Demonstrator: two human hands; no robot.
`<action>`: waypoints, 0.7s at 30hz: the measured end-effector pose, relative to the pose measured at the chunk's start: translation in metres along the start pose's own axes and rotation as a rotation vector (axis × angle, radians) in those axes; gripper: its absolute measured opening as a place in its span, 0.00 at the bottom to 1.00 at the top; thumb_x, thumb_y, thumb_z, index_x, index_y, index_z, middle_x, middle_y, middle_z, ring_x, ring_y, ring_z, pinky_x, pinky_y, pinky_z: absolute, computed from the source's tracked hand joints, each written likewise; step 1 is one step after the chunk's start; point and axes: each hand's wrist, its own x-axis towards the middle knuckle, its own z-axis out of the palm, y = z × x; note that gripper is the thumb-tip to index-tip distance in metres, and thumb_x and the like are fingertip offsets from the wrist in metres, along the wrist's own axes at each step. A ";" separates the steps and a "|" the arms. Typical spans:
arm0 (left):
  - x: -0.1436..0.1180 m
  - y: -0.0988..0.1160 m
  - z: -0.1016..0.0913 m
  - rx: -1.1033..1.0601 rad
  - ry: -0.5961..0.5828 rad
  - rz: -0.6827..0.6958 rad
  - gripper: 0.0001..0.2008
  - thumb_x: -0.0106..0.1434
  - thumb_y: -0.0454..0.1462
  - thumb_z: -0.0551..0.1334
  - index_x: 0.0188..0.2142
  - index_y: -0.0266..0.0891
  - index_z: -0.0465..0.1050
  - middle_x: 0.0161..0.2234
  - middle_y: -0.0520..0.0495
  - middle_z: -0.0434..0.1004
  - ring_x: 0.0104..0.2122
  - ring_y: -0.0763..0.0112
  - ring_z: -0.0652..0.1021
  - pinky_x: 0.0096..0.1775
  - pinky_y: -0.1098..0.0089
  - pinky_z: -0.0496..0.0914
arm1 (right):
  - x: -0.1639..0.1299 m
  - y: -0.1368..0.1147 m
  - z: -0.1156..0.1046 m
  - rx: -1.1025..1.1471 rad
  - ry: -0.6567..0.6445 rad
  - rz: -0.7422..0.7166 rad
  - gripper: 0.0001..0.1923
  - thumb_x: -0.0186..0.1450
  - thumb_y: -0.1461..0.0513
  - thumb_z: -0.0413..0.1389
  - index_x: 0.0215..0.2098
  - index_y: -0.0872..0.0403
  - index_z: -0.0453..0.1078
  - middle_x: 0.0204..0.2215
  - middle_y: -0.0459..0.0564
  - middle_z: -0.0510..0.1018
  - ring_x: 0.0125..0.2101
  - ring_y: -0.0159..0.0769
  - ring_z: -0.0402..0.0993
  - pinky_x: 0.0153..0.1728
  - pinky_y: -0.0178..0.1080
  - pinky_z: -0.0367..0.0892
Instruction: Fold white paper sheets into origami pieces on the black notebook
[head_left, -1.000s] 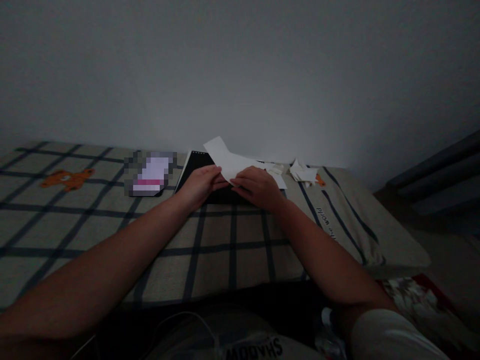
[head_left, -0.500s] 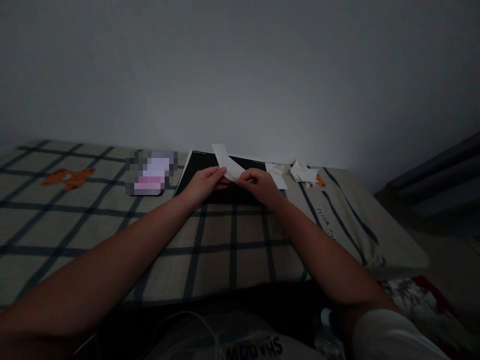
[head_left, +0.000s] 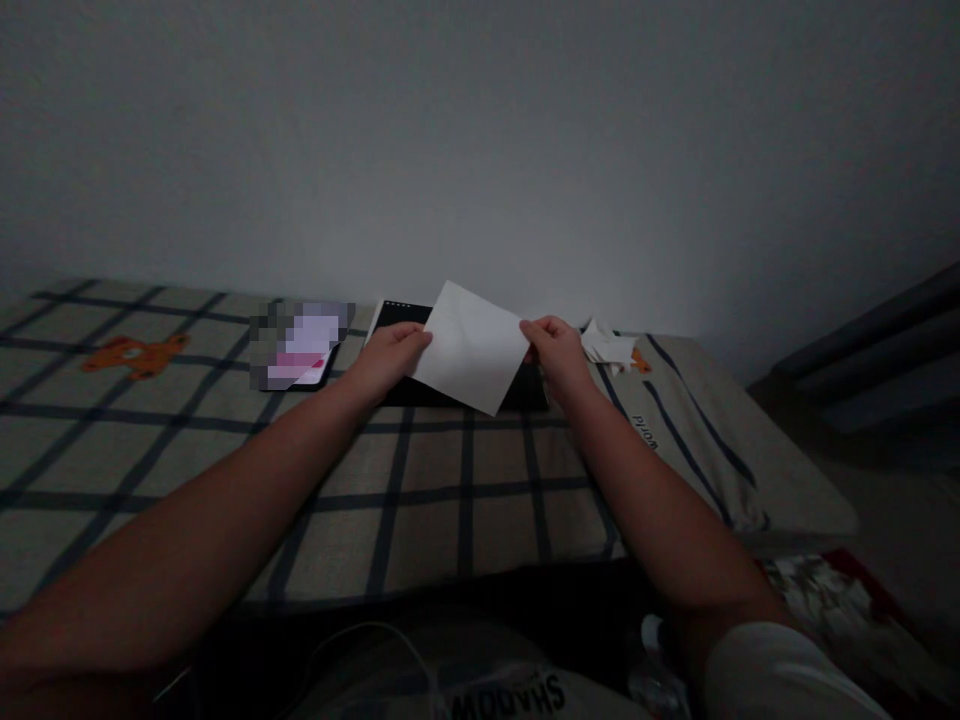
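A white sheet of paper (head_left: 471, 347) is held up flat between both hands, tilted like a diamond above a black notebook (head_left: 397, 318) lying on the checked bed cover. My left hand (head_left: 388, 357) pinches the sheet's left corner. The right corner is pinched by my right hand (head_left: 553, 350). The notebook is mostly hidden behind the sheet.
A phone with a lit, blurred screen (head_left: 301, 345) lies left of the notebook. Several white paper scraps (head_left: 607, 346) sit to the right by the wall. The bed cover (head_left: 450, 500) has dark stripes and an orange bear print (head_left: 133, 354). The bed's edge drops off at right.
The paper was folded and pressed low between my hands over the notebook. It now stands opened out into a flat sheet, and my hands have moved apart to its corners.
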 end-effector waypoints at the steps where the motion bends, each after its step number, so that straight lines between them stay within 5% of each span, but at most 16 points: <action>1: 0.000 0.001 -0.002 0.016 -0.009 -0.006 0.11 0.55 0.42 0.61 0.32 0.37 0.76 0.28 0.48 0.77 0.28 0.68 0.73 0.31 0.70 0.67 | 0.002 0.002 -0.002 -0.062 0.010 0.011 0.11 0.57 0.55 0.58 0.24 0.52 0.63 0.17 0.40 0.66 0.18 0.27 0.61 0.20 0.33 0.56; 7: 0.003 0.005 -0.011 0.190 -0.028 -0.047 0.11 0.55 0.42 0.60 0.31 0.37 0.76 0.27 0.46 0.77 0.26 0.68 0.73 0.27 0.70 0.64 | 0.003 0.012 -0.005 -0.512 -0.148 -0.096 0.08 0.56 0.60 0.58 0.22 0.54 0.67 0.21 0.44 0.71 0.25 0.31 0.66 0.29 0.36 0.60; 10: 0.003 0.008 -0.013 0.249 -0.101 -0.069 0.13 0.55 0.44 0.61 0.32 0.37 0.78 0.27 0.46 0.78 0.25 0.67 0.73 0.26 0.70 0.64 | 0.000 0.012 -0.004 -0.692 -0.253 -0.200 0.03 0.57 0.62 0.58 0.29 0.55 0.72 0.28 0.48 0.76 0.30 0.34 0.69 0.33 0.38 0.62; 15: 0.000 0.010 -0.012 0.329 -0.252 -0.043 0.14 0.55 0.48 0.63 0.29 0.39 0.78 0.25 0.46 0.77 0.23 0.68 0.73 0.25 0.69 0.62 | -0.011 0.003 0.002 -0.898 -0.378 -0.596 0.22 0.60 0.62 0.58 0.53 0.51 0.70 0.52 0.56 0.72 0.52 0.47 0.66 0.50 0.49 0.59; 21: -0.005 0.009 -0.005 0.337 -0.469 0.033 0.16 0.55 0.50 0.63 0.25 0.40 0.78 0.22 0.48 0.75 0.21 0.69 0.72 0.22 0.72 0.61 | -0.025 -0.011 0.011 -0.929 -0.596 -0.784 0.25 0.66 0.63 0.52 0.61 0.47 0.62 0.62 0.51 0.65 0.61 0.45 0.58 0.56 0.51 0.51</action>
